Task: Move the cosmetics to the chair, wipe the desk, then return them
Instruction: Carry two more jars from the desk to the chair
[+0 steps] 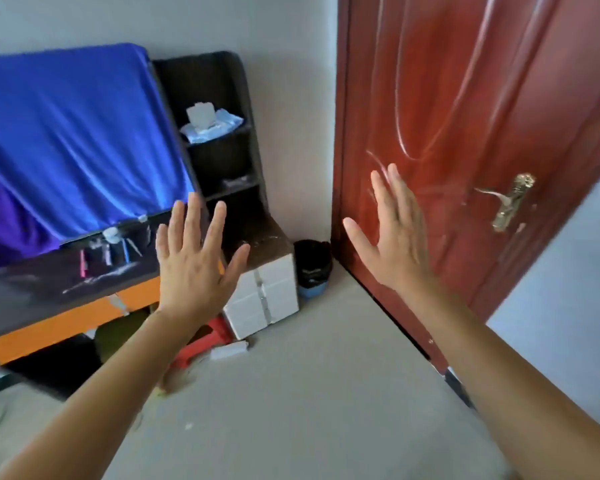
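My left hand (193, 265) is raised in front of me, fingers spread and straight, holding nothing. My right hand (397, 233) is likewise up and flat, empty, in front of the red door. Behind the left hand stands a dark desk (49, 289) with an orange front panel. Several small cosmetics (108, 249), pens and tubes among them, lie blurred along its back edge. A red plastic stool (201, 341) sits on the floor under the desk's right end, partly hidden by my left forearm.
A blue cloth (70, 133) hangs over the desk's back. Dark shelves (222, 161) beside it hold a pack of wipes (210, 124). White boxes (267, 296), a black bin (312, 268) and the red door (465, 133) line the right. Grey floor lies ahead.
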Available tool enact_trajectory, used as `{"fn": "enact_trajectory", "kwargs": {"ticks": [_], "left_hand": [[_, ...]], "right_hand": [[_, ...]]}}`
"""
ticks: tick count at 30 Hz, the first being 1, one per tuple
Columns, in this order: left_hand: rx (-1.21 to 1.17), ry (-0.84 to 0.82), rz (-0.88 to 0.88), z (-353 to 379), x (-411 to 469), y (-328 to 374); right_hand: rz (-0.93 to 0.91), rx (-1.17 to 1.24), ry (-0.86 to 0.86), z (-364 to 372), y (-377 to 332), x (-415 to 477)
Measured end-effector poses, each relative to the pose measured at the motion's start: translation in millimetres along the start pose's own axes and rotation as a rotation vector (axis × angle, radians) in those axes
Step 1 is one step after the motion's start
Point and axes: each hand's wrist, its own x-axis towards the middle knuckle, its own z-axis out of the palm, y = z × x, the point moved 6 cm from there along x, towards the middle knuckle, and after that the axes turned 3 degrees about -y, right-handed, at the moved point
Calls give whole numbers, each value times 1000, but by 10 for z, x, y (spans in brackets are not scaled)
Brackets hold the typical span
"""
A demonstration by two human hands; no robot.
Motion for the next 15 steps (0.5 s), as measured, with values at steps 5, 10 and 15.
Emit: {"fn": "enact_trajectory", "kwargs": {"ticks": [5,10,15], "left_hand": [[131,23,-262,-522,-373,-1866],[165,6,-458,-582,-632,-2931],[140,-33,-578,-182,-640,-3623]], "right_hand": [[-142,209,-185,1370,-1590,481],[-276,310,-286,2355,-2629,721],[-320,348,-379,3351,-3044,868]]}}
